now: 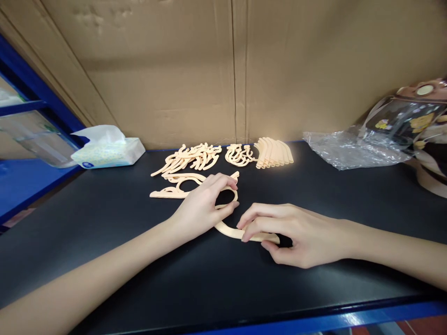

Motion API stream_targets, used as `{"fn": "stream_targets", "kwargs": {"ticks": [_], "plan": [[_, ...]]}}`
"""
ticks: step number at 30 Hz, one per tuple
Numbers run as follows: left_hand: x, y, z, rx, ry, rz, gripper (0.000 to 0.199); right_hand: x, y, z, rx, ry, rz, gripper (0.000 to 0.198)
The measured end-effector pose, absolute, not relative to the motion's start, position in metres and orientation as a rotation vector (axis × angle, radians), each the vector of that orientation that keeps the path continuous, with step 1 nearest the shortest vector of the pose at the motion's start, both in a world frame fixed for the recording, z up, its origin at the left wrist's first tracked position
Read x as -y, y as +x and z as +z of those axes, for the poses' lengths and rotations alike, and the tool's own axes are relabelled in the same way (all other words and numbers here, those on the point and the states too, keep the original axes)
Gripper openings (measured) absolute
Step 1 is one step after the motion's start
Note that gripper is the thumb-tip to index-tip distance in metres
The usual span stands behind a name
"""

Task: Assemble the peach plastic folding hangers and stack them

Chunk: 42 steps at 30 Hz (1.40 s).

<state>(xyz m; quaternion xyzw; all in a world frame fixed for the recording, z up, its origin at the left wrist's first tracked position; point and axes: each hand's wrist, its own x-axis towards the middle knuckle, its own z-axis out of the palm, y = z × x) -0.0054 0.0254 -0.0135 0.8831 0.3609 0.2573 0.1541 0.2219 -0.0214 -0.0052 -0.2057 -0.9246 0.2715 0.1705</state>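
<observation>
Between the front and back edges of the bench point(209, 288), the curved cream piece point(228, 230) runs left to right, its right end pinched by the right hand point(303, 236), nearer the front edge, the left hand point(202, 199) gripping a cream loop point(236, 196) behind

On the desk point(167, 288)
Held piece point(228, 230) foremost; behind, left to right: tissue pack point(113, 153), piled pieces point(199, 153), clustered pieces point(233, 152), stacked pieces point(274, 151), plastic bag point(344, 151).

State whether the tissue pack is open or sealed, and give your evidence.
Open: a white tissue sticks up from the top of the tissue pack.
</observation>
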Motion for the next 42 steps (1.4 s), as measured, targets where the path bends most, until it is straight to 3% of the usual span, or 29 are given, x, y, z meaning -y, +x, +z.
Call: {"fn": "stream_targets", "kwargs": {"ticks": [12,23,32,42], "plan": [[-0.024,-0.008,-0.011,-0.969,2.619,0.619,0.015,-0.005,0.231,-0.014,2.592,-0.680,0.276,0.036],[-0.031,-0.013,-0.015,-0.969,2.857,0.637,0.044,-0.015,0.236,-0.021,2.534,-0.801,0.148,0.041],[-0.031,-0.013,-0.017,-0.923,2.883,0.632,0.030,-0.015,0.236,-0.019,2.344,-1.047,0.071,0.024],[-0.029,-0.010,-0.014,-0.954,2.796,0.667,0.035,-0.010,0.232,-0.016,2.387,-1.141,-0.060,0.016]]}}
